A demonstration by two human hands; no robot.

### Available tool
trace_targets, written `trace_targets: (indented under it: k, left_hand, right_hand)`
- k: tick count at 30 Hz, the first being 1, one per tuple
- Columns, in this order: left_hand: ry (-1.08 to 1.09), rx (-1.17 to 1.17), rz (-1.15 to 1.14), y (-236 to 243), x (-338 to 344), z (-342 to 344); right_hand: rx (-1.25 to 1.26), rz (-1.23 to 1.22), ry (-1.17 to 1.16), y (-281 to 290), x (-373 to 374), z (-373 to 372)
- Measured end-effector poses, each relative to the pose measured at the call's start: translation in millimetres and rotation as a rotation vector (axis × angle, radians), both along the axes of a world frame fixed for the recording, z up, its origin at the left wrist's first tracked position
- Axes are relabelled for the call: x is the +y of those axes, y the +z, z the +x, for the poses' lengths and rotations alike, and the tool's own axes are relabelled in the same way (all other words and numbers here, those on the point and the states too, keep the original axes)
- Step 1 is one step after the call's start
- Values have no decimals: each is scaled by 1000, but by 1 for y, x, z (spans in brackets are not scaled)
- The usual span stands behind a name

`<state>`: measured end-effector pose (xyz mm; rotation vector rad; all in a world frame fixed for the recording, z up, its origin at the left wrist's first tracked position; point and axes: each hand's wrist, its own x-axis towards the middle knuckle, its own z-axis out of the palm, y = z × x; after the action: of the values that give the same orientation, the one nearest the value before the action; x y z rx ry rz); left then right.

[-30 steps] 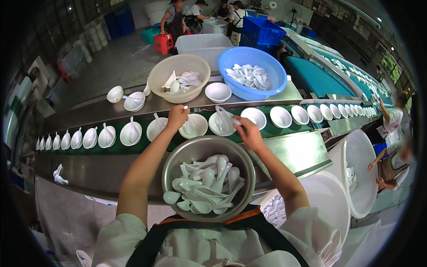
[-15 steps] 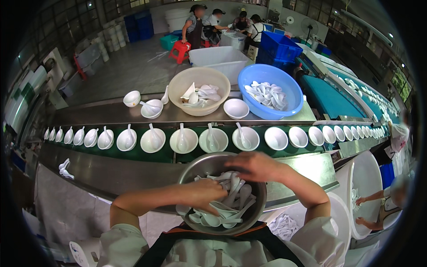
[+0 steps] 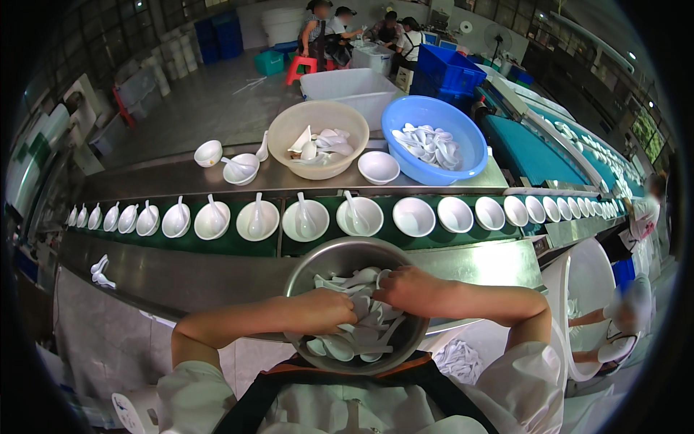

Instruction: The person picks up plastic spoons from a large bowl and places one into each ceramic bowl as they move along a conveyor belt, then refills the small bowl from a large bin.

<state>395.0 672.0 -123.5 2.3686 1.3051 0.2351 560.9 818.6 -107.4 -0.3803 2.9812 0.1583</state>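
Steel bowl (image 3: 354, 254): white spoons (image 3: 340, 349) | left fingers (image 3: 347, 311), right fingers (image 3: 387, 291) inside, can't tell if clamped | blue basin (image 3: 471, 137): more spoons (image 3: 428, 145)

Nearest, before the person's body, a near basin (image 3: 347, 249) holds a heap of spoons (image 3: 338, 349); the left grip (image 3: 329, 311) and right grip (image 3: 412, 289) are inside it, each on its own side. Just beyond, a belt (image 3: 318, 246) crosses left to right, carrying a row of bowls (image 3: 414, 217); spoons rest in those from the left to about the middle. Loose spoons (image 3: 101, 275) lie on the near tabletop (image 3: 195, 278), far left. On the far tabletop (image 3: 173, 175), left to right: an end bowl (image 3: 208, 153), a bowl with a spoon (image 3: 240, 173), a lone spoon (image 3: 262, 149), a left basin (image 3: 318, 171) of spoons, a single bowl (image 3: 379, 168), a right basin (image 3: 452, 176) of spoons.
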Motion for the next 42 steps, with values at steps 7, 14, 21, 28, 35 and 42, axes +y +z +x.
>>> trace_targets:
  k: [7, 14, 21, 28, 35, 42]
  left_hand:
    - [57, -363, -290, 0, 5, 3]
    - [180, -568, -232, 11, 23, -9]
    - [631, -944, -169, 42, 32, -34]
    - [654, -1231, -52, 21, 82, -63]
    - [689, -1173, 32, 13, 74, -53]
    - [489, -826, -91, 10, 39, -25]
  right_hand:
    - [-338, -683, -126, 61, 34, -6]
    - [681, -545, -452, -50, 109, -68]
    - [552, -658, -405, -62, 102, -79]
    - [273, -1091, -265, 11, 65, -80]
    - [710, -588, -845, -83, 119, -107]
    - [774, -645, -895, -98, 122, -122]
